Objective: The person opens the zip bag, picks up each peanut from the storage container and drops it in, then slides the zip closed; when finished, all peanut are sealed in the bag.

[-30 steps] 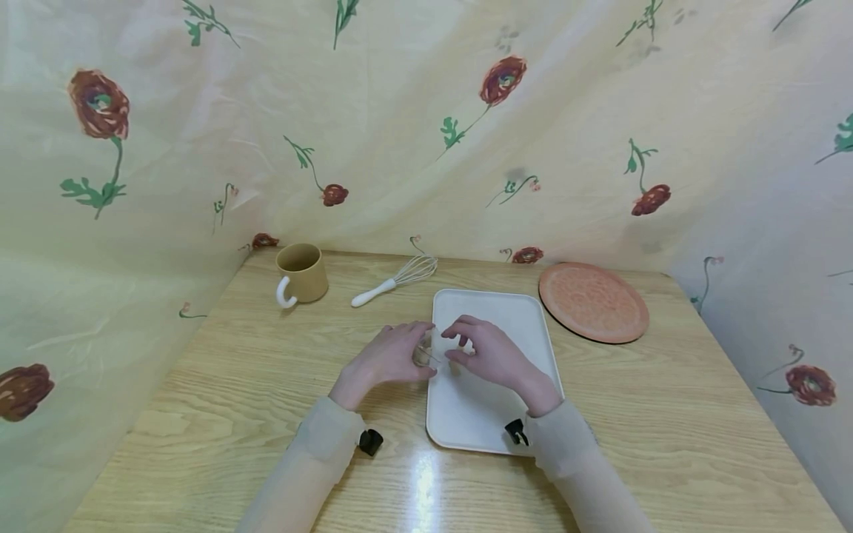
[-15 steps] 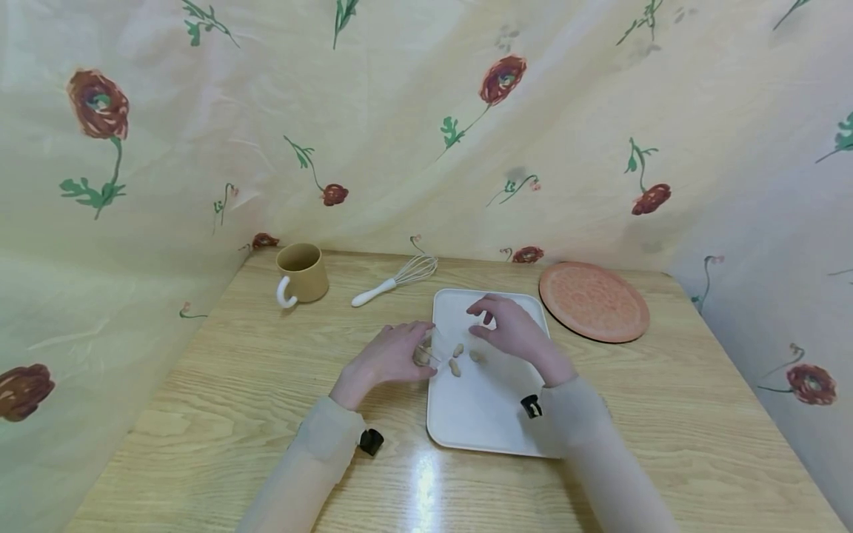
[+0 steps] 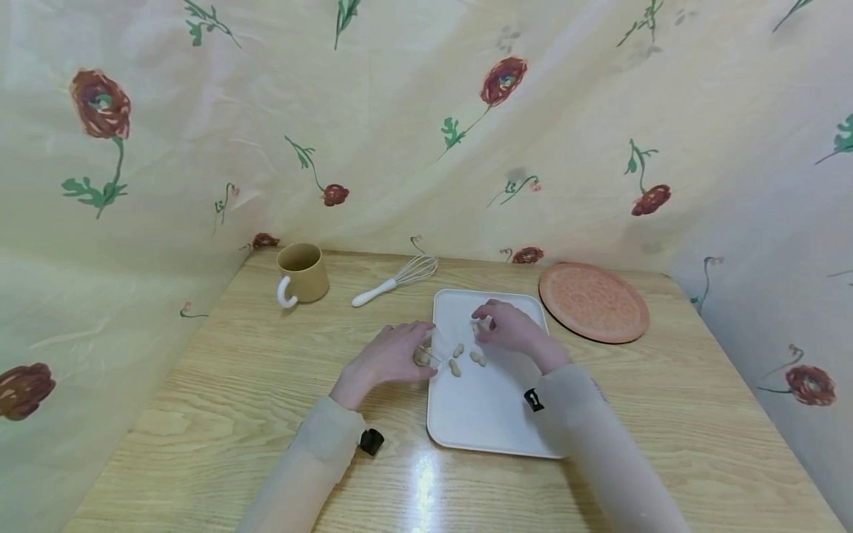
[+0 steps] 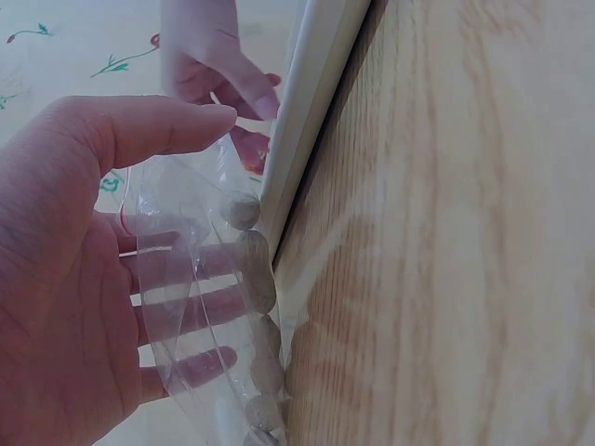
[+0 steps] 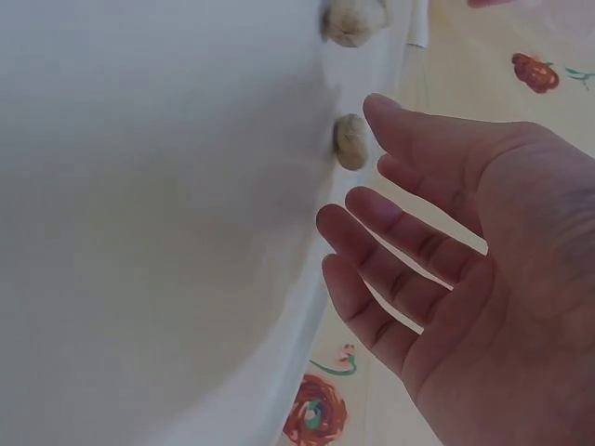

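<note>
My left hand point(image 3: 393, 354) holds a clear plastic bag point(image 4: 191, 279) at the left edge of the white tray point(image 3: 489, 414). Several peanuts point(image 4: 256, 269) show through the plastic in the left wrist view, with the fingers behind it and the thumb at its top. Over the far part of the tray is my right hand point(image 3: 512, 328), its fingers relaxed and slightly bent. One peanut point(image 5: 351, 141) lies on the tray just off those fingertips. More loose peanuts, one point(image 3: 455, 367) near the bag and another point(image 3: 477, 358) further right, lie on the tray.
A tan mug point(image 3: 303, 274) with a white handle stands at the back left. Beside it lies a white-handled whisk point(image 3: 393, 283). At the back right there is a round pinkish plate point(image 3: 593, 302). Flowered cloth point(image 3: 400, 133) hangs behind the wooden table point(image 3: 253, 377).
My right hand has moved from beside the bag to the right and further back over the tray. A peanut now shows at its fingertips. The left hand and the bag have stayed in place.
</note>
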Demonstrator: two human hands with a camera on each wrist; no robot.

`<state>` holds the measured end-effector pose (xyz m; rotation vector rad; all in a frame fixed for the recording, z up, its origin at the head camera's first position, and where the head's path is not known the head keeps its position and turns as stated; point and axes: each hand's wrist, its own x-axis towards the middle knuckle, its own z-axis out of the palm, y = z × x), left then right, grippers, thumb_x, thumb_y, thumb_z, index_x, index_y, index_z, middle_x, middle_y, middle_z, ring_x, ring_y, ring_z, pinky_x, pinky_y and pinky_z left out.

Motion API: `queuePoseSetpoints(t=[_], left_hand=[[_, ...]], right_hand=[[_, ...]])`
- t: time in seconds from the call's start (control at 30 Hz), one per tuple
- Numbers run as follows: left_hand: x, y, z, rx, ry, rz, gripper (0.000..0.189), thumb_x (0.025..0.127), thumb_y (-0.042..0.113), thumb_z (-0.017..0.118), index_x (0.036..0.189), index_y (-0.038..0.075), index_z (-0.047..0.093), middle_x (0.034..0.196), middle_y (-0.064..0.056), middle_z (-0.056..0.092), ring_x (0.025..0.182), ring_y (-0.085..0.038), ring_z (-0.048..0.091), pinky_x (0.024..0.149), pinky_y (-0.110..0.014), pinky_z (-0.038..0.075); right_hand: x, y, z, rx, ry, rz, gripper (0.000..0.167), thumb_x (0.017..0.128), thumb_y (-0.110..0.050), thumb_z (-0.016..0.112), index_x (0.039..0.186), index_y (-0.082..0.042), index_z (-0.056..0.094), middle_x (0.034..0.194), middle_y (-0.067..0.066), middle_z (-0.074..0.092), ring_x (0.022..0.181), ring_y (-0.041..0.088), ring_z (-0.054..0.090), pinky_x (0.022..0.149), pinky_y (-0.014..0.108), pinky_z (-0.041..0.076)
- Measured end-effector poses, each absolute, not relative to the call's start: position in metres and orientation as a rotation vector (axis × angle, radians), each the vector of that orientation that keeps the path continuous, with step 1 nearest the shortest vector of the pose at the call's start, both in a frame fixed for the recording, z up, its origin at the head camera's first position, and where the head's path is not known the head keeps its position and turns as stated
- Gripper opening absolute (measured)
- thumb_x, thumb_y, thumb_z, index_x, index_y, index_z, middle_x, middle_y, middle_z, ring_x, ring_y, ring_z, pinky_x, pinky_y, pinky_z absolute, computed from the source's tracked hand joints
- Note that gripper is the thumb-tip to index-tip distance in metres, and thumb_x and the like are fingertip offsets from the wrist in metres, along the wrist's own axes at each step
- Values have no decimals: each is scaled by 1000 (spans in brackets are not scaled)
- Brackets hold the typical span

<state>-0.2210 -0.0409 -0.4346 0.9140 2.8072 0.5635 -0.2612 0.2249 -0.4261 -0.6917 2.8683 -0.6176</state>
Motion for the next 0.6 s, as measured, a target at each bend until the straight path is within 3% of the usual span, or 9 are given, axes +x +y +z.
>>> queuePoseSetpoints(t=[0.6], left_hand=[[-220,-40,-434,907,2802,562,80,87,47,71,151,10,41,151,-8,46,137,-26,44,110,-53,32]], right_hand=[[-262,218,-434,-610,2902,-572,29,87,-12,76,114,-1,71,101,6,66,82,19,59,78,39,51]])
